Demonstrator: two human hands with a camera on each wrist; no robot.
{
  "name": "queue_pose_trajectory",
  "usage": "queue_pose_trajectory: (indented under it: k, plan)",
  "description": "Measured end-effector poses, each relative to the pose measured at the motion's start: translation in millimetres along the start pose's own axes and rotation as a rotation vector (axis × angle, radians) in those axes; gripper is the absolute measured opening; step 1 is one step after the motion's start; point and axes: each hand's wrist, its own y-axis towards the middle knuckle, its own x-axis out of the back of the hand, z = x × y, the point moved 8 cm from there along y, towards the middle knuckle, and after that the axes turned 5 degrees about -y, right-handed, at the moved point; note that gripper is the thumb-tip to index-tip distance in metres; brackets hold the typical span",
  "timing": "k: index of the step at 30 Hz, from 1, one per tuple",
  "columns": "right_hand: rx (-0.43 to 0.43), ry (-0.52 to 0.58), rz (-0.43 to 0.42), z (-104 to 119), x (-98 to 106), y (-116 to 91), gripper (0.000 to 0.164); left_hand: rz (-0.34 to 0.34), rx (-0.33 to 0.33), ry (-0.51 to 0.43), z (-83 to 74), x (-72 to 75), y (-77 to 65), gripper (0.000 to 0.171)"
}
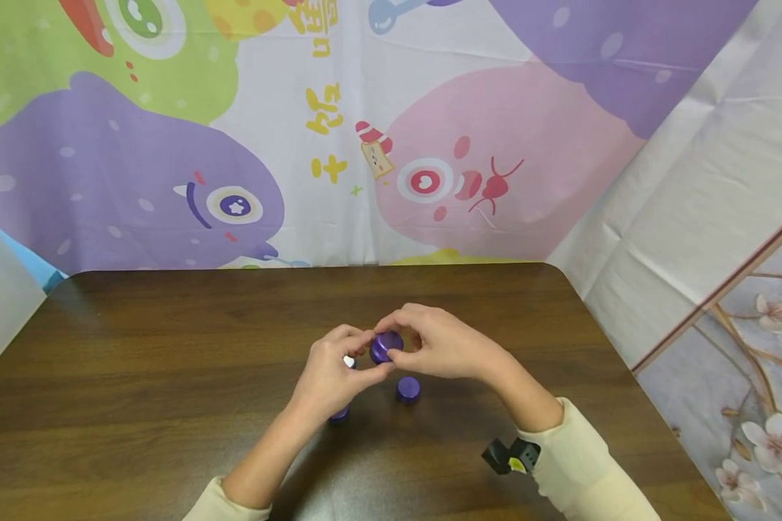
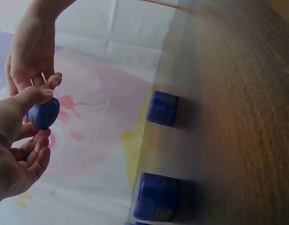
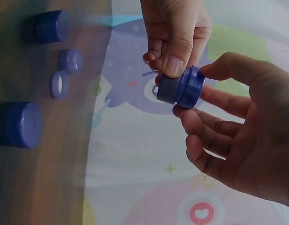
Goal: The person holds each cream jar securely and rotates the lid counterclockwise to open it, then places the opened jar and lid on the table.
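A small purple jar (image 1: 387, 347) is raised over the table between both hands. My left hand (image 1: 331, 365) pinches its body, with the thumb (image 3: 174, 66) lying along the side. My right hand (image 1: 439, 344) grips the wider lid (image 3: 195, 88) at the other end with thumb and fingertips. In the right wrist view, lid and body are in line, a ridge showing where they meet. Below the hands, another purple jar (image 1: 408, 389) stands on the table. Near my left wrist is one more jar (image 1: 340, 414), mostly hidden by the arm.
A small purple ring-shaped piece with a white inside (image 3: 60, 85) lies on the brown wooden table (image 1: 169, 347), beside several purple jars (image 3: 53, 26). A printed cartoon cloth (image 1: 339, 217) hangs behind the table's far edge. A black device (image 1: 511, 456) sits at my right sleeve.
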Motion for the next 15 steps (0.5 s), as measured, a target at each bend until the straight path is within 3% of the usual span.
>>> queue_pose_trajectory:
  k: [10, 15]
  plan:
    - [-0.043, 0.009, -0.017, -3.5, 1.4, 2.0, 0.035, 0.009, 0.028, -0.010, 1.9, -0.4, 0.3, 0.035]
    - [0.006, -0.001, 0.024, 0.1, -1.9, 0.5, 0.037, -0.004, 0.004, -0.002, 0.2, 0.9, -0.3, 0.033]
